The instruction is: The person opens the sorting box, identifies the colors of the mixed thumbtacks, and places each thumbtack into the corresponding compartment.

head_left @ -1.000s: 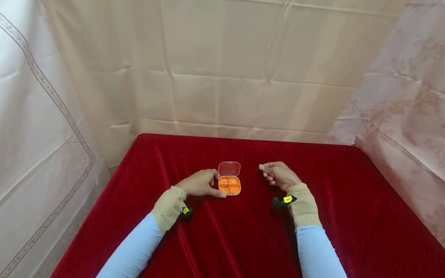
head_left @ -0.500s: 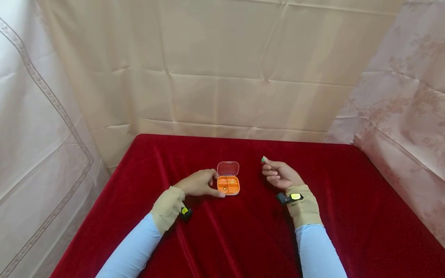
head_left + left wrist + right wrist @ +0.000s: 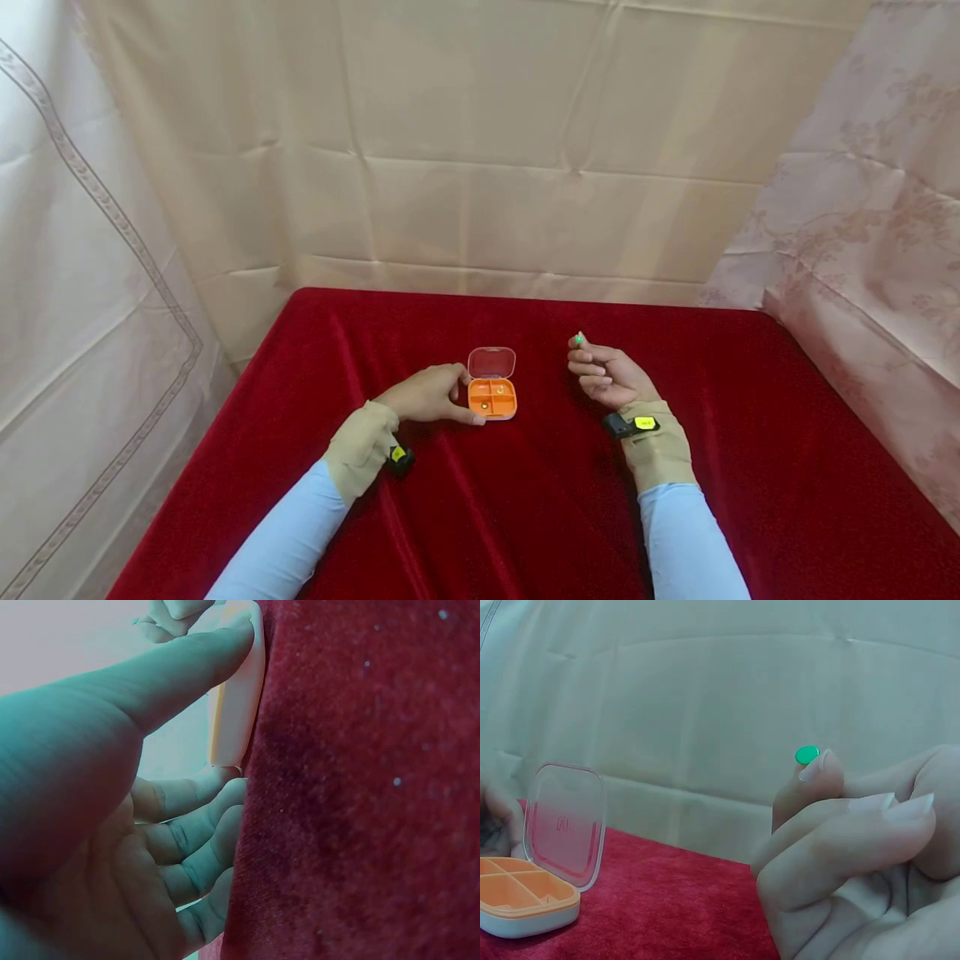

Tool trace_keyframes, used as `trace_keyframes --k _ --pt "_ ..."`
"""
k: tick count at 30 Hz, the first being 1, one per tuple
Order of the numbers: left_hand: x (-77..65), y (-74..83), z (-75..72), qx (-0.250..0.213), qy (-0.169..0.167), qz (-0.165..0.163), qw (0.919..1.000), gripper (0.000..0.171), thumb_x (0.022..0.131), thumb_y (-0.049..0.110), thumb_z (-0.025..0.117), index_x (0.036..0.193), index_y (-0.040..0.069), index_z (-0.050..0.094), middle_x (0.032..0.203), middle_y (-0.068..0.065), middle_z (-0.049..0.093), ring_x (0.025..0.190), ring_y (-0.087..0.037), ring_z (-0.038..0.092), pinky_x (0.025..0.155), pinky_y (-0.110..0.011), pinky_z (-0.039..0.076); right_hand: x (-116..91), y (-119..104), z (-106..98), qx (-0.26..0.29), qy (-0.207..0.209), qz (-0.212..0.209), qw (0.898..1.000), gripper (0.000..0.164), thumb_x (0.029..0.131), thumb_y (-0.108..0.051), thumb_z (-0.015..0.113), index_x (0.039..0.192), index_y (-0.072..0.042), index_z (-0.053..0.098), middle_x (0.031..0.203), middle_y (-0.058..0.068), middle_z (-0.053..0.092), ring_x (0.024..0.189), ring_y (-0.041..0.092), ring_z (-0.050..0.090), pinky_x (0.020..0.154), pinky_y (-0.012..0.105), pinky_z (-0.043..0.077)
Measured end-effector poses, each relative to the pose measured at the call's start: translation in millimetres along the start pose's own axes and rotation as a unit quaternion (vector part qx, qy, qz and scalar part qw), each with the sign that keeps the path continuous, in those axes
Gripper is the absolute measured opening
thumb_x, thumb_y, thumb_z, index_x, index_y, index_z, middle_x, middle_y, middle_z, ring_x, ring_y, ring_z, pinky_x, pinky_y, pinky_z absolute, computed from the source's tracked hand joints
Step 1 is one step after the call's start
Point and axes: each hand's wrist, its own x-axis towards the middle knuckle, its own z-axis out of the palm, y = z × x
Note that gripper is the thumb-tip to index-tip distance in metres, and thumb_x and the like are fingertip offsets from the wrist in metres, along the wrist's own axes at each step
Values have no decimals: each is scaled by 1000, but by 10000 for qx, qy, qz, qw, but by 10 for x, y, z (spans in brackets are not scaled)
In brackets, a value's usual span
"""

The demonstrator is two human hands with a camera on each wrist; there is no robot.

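An orange-and-white pill box [image 3: 492,408] with four-part dividers stands on the red cloth, its clear lid [image 3: 566,821] raised at the back. Small shiny gold-toned pieces lie in two of its compartments. My left hand [image 3: 429,395] holds the box at its left side, thumb along the front and a finger at the rear; in the left wrist view the thumb [image 3: 187,664] lies against the box's side. To the right of the box, above the cloth, my right hand [image 3: 611,375] pinches a small green round piece [image 3: 807,754] between thumb and index finger, the other fingers curled beneath.
Red velvet cloth [image 3: 540,517] covers the table. Behind it hangs a beige curtain [image 3: 480,192], with pale patterned drapes [image 3: 870,208] at the right and a white drape [image 3: 67,275] at the left. Each wrist wears a band with a small black camera [image 3: 619,426].
My right hand has turned and lifted slightly, moving a little right and away from the box, so the green piece now shows at the fingertips. My left hand stays on the box.
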Motion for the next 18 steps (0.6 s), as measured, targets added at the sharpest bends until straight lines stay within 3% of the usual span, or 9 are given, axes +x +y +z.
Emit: trace_keyframes --k 9,15,18 --pt "-1 8 2 -48 3 -21 10000 67 73 58 77 116 11 56 90 0 57 80 -14 53 68 -26 45 39 11 57 -276 187 67 9994 38 111 -26 15 103 -11 49 80 -4 32 58 5 18 50 16 20" --pt "3 4 4 -50 -13 -41 10000 67 73 59 77 115 12 56 91 0 57 80 -15 53 68 -26 45 59 18 90 -524 222 66 9984 41 111 -26 12 102 -9 49 80 -3 34 59 6 17 50 16 21" --pt "-4 8 -1 -89 -22 -59 9999 67 73 59 77 116 12 56 90 0 57 80 -15 53 68 -26 44 72 27 114 -873 514 -26 9948 39 111 -21 15 101 -8 50 78 -2 37 58 6 16 49 16 21"
